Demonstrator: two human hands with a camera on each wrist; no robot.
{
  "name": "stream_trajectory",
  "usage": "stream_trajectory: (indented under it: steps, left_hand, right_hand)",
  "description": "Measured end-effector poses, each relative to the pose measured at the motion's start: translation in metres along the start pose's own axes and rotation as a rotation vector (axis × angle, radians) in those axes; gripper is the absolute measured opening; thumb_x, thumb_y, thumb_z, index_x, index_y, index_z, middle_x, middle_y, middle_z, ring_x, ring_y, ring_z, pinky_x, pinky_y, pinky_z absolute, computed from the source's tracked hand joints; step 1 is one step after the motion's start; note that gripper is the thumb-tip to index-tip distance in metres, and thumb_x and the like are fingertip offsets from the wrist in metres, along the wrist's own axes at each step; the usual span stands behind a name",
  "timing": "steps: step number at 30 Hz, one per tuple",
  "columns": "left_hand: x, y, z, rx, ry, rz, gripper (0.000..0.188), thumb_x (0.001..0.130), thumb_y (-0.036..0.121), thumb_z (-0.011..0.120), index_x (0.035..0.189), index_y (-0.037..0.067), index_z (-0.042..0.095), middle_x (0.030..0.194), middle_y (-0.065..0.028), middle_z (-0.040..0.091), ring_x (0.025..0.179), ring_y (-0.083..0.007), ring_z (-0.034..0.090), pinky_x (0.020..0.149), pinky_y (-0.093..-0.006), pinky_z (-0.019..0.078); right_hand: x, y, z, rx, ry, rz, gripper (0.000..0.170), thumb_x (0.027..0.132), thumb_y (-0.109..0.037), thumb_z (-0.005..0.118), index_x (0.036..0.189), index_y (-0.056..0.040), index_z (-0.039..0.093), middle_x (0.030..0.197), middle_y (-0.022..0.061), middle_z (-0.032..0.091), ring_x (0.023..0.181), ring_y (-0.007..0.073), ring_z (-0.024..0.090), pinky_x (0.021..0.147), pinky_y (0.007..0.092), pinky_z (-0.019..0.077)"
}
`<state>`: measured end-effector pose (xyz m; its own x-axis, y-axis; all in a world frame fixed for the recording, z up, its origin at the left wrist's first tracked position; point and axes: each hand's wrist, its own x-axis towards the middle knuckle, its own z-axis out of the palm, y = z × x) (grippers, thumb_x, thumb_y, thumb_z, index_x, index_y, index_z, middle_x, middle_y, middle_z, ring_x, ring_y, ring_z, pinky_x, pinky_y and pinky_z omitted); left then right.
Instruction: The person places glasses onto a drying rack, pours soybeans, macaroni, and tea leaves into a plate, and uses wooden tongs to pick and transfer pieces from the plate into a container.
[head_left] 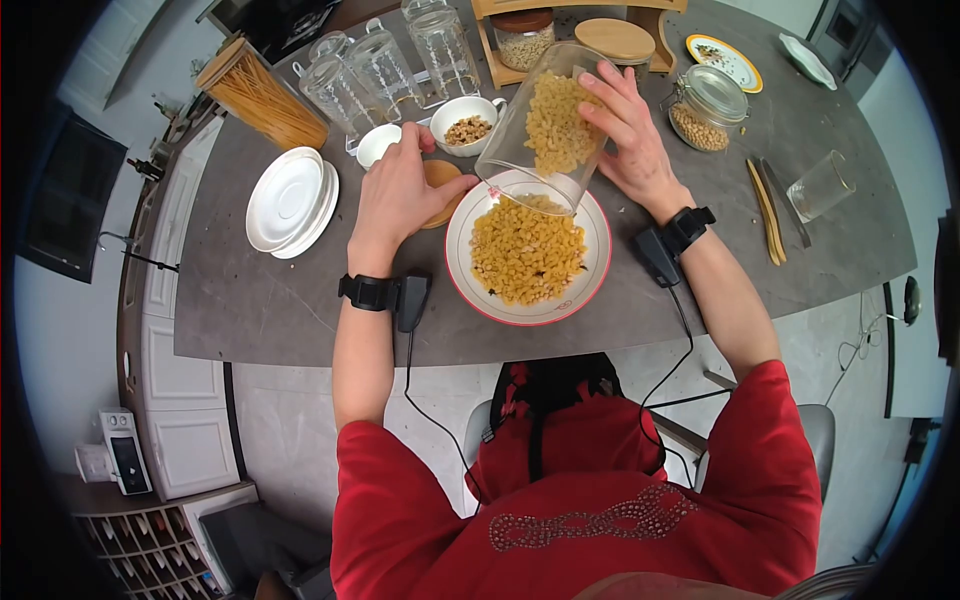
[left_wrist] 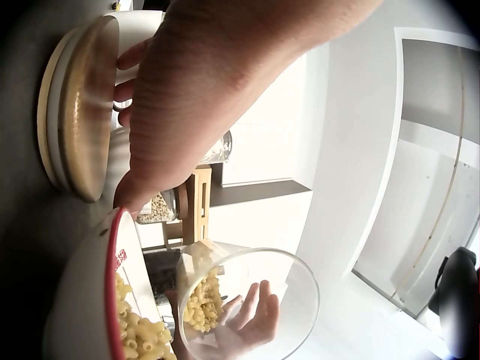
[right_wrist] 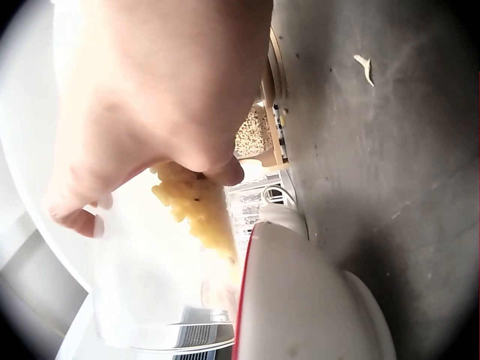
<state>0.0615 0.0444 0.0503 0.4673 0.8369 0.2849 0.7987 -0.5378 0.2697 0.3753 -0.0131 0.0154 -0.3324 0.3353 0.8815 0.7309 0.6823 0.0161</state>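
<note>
My right hand [head_left: 640,150] grips a clear glass jar [head_left: 512,135] part-filled with elbow macaroni [head_left: 562,125]. The jar tilts, mouth down and to the left, over a white bowl [head_left: 597,245] with a red rim. Yellow macaroni [head_left: 528,250] is heaped in that bowl. My left hand [head_left: 398,205] is at the bowl's far left side, thumb tip right at the rim and the other fingers extended away. Beneath it lies a round wooden lid [left_wrist: 86,112], partly hidden in the head view. In the right wrist view, fingers [right_wrist: 79,217] wrap the jar.
Small white bowls [head_left: 463,127], glass mugs [head_left: 440,50] and a spaghetti jar [head_left: 262,95] stand at the back left. Stacked saucers [head_left: 290,200] lie left. To the right are a chickpea jar [head_left: 705,110], wooden tongs [head_left: 767,212] and a drinking glass [head_left: 822,187].
</note>
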Motion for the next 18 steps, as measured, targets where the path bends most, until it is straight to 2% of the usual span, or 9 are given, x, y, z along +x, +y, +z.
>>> stream_trajectory:
  steps: [5,18]
  left_hand:
    - [0.0004,0.0014,0.0006,-0.054,0.027,0.011,0.066,0.077,0.048,0.089,0.114,0.009,0.051,0.105,-0.0099,0.070,0.094,-0.0302,0.071,0.080,-0.0408,0.0557]
    - [-0.0023,-0.0001,0.0026,-0.051,0.022,0.001,0.064,0.078,0.047,0.089,0.112,0.010,0.050,0.103,-0.0101,0.070,0.091,-0.0304,0.071,0.078,-0.0409,0.0553]
  right_hand:
    - [0.0007,-0.0015,0.0020,0.040,0.051,-0.006,0.082,0.066,0.017,0.076,0.138,-0.0170,0.055,0.154,0.0071,0.051,0.149,0.0374,0.042,0.123,0.0617,0.0354]
    - [-0.0027,-0.0018,0.0025,0.019,0.033,-0.011,0.086,0.065,0.017,0.075,0.140,-0.0179,0.053,0.154,0.0063,0.052,0.148,0.0368,0.044,0.122,0.0601,0.0374]
